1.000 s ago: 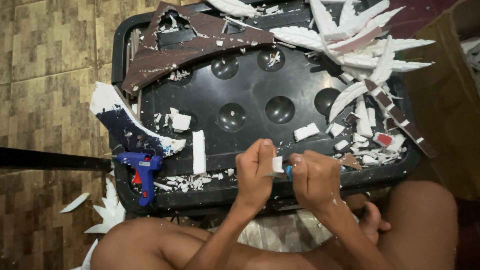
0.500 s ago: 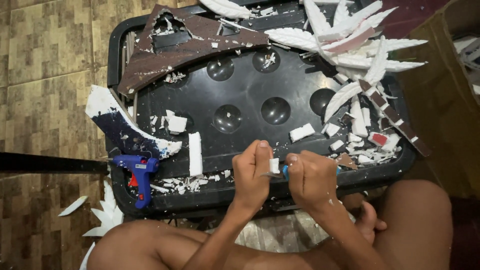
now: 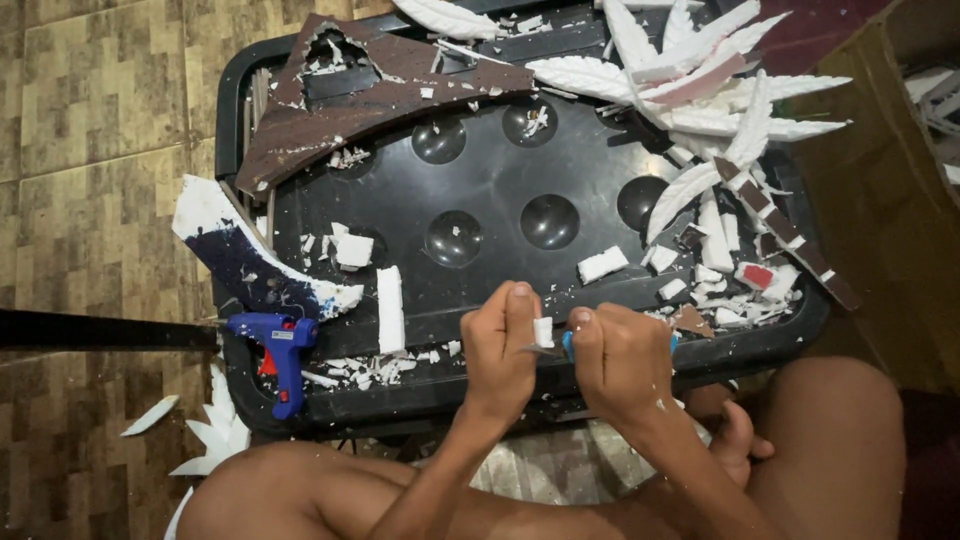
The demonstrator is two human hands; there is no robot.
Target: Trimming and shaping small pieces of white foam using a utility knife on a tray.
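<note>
hands barely shifted, left hand grip pinching white foam piece, right hand clasping blue cutter

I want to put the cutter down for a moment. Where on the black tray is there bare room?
The black tray is barest mid-left, between the white foam strip and the round dimples. Its right side is crowded with foam feathers and scraps; the brown board covers the top left.

small white foam piece: mostly hidden by left hand fingers | blue-handled tool: largely covered by right hand, blade too small to tell | cardboard box: cut off at right edge
</note>
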